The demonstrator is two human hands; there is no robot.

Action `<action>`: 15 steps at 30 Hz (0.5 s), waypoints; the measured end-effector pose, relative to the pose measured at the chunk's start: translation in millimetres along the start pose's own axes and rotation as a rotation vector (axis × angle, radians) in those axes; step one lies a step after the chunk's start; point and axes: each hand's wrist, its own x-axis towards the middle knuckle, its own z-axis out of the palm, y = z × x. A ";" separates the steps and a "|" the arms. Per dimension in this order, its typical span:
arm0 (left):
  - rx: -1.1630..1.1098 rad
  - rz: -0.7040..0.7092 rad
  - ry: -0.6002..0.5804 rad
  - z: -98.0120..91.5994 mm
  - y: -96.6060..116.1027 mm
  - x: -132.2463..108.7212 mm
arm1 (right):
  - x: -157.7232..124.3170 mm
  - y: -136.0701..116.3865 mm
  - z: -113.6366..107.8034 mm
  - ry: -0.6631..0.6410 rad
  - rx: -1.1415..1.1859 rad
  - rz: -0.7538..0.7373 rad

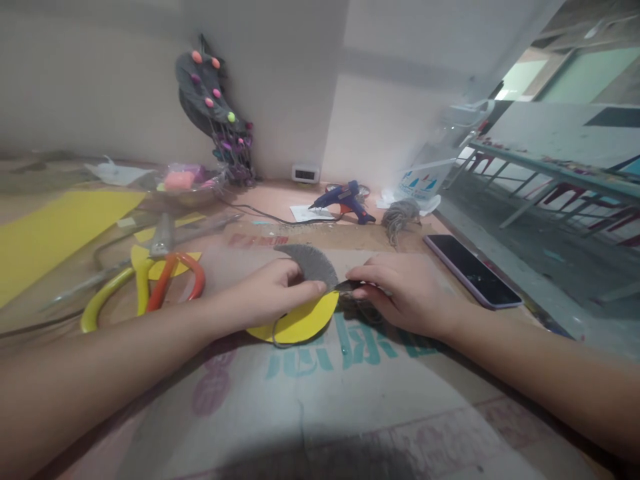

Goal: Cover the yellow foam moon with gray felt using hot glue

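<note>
A yellow crescent cut-out (307, 319) lies over the cardboard, its upper part wrapped in grey yarn (311, 261). My left hand (270, 290) is closed on the crescent, thumb pressing where the grey wrapping meets the bare yellow. Just to the right, my right hand (400, 290) pinches a dark grey strand of yarn (346, 285) at the crescent's edge. A loose loop of yarn hangs over the lower yellow part. The palm side of both hands is hidden.
Orange- and yellow-handled scissors (170, 280) lie at left near yellow sheet material (60, 230). Behind are a blue glue gun (343, 197), a grey yarn bundle (400, 217) and a small digital display (305, 175). A phone (470, 270) rests at right. A decorated grey crescent (200, 93) is against the wall.
</note>
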 end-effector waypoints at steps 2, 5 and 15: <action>0.003 0.002 0.002 -0.3 -1.0 0.5 | 0.8 -0.7 0.1 -0.005 -0.015 -0.001; 0.000 0.008 -0.003 -0.6 -2.1 0.8 | 1.4 -1.5 0.1 -0.018 -0.035 0.002; 0.034 0.033 -0.002 -1.9 1.5 0.4 | 0.9 -0.5 1.2 -0.013 -0.113 -0.069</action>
